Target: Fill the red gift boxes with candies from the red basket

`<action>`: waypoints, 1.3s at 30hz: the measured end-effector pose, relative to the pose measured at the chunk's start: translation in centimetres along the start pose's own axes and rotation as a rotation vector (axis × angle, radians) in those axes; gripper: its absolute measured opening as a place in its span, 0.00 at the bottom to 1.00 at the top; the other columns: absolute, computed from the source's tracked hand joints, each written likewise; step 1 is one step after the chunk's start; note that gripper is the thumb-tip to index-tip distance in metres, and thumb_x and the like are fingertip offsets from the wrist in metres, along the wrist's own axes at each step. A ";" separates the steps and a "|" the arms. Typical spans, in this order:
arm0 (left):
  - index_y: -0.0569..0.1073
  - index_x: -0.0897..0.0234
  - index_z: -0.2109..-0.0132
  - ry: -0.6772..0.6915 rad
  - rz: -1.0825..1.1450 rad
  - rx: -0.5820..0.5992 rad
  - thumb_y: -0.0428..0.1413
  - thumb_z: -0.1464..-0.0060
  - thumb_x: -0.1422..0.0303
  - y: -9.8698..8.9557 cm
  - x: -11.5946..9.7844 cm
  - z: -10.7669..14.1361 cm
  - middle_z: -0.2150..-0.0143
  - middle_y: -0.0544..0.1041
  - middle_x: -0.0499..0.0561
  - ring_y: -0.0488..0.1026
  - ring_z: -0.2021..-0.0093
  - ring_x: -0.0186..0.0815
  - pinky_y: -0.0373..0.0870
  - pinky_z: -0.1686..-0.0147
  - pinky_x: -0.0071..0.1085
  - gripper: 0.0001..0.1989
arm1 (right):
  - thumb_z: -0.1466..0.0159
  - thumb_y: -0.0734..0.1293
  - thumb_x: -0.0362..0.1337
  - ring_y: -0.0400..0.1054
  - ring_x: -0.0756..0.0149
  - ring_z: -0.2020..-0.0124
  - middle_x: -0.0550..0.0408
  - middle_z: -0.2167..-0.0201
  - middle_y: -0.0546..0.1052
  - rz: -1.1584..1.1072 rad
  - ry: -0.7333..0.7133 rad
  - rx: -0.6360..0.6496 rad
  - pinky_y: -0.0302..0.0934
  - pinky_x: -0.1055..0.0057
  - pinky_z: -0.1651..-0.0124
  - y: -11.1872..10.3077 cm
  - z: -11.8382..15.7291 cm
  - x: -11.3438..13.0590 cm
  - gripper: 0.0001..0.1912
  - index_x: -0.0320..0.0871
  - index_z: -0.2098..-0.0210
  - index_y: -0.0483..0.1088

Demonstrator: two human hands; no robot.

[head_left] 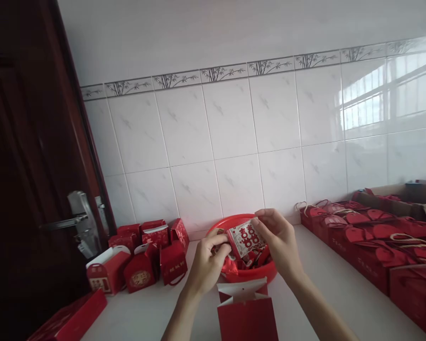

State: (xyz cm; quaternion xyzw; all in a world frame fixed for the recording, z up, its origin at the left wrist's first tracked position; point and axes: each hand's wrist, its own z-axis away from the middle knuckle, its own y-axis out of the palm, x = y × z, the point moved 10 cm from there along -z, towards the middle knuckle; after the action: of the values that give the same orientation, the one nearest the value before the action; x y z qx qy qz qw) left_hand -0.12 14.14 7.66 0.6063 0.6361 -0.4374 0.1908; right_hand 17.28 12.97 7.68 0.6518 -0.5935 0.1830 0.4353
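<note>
Both hands are over a red plastic basket (230,221) that holds several wrapped items in red packaging. My right hand (282,244) pinches the upper right corner of a cream packet (247,238) printed with red double-happiness characters. My left hand (210,260) is closed at the packet's left edge, its fingertips touching or very near it; the rest of its grip is hidden. In front of the basket stands a red paper gift box (247,319) with its white-lined top flaps apart.
On the left are several red gift boxes (140,272) and a long red box (71,316), beside a dark door (24,142) with a metal handle (66,222). Rows of red boxes (367,265) with cord handles line the right, near a cardboard carton (408,193). A tiled wall (230,128) rises behind.
</note>
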 end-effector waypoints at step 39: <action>0.81 0.52 0.55 -0.111 -0.576 0.088 0.59 0.46 0.52 -4.4 -2.5 2.7 0.58 0.72 0.50 0.73 0.57 0.39 0.72 0.59 0.30 0.16 | 0.42 0.75 0.37 0.72 0.70 0.72 0.58 0.69 0.77 -0.141 -0.098 0.188 0.68 0.74 0.70 0.1 1.0 5.0 0.12 0.45 0.65 0.68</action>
State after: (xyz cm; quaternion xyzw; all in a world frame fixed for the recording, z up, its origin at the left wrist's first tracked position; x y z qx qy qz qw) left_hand -4.56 11.00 9.59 0.3839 0.7509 -0.5332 0.0670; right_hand 18.02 9.09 10.98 0.7379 -0.5470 0.1746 0.3547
